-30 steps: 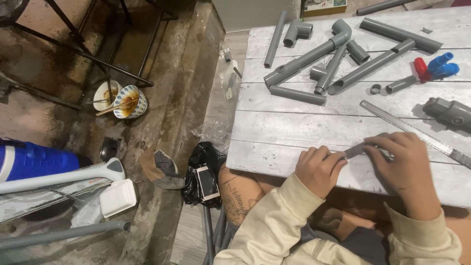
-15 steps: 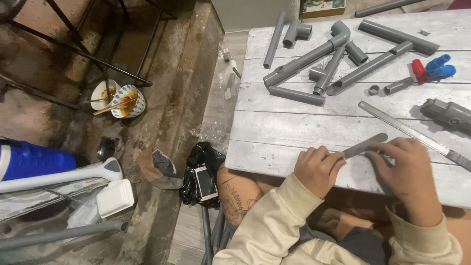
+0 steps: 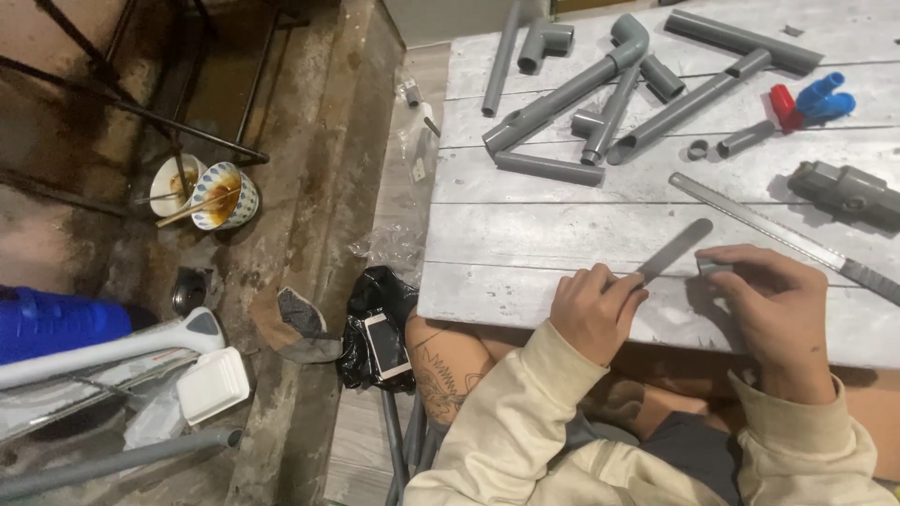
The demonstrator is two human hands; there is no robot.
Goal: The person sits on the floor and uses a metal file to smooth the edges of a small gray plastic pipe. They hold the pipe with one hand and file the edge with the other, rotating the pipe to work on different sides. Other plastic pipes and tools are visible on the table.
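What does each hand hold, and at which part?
The left hand holds a flat grey file by its near end. The right hand pinches a small grey piece with its fingers; which part cannot be told.

Two hands at the near table [image 3: 525, 234] edge: left hand [image 3: 592, 312], right hand [image 3: 773, 305]. One flat grey file [image 3: 673, 250] in the left grip. One small grey piece [image 3: 714, 268] under the right fingers. One metal ruler [image 3: 778, 234] just beyond the right grip. About nine grey pipe pieces and fittings [image 3: 562, 98] well beyond both grips. One red cap [image 3: 782, 105], two blue caps [image 3: 825, 96]. Two bowls [image 3: 211, 192] on the floor far left of the left grip. One phone [image 3: 385, 345].
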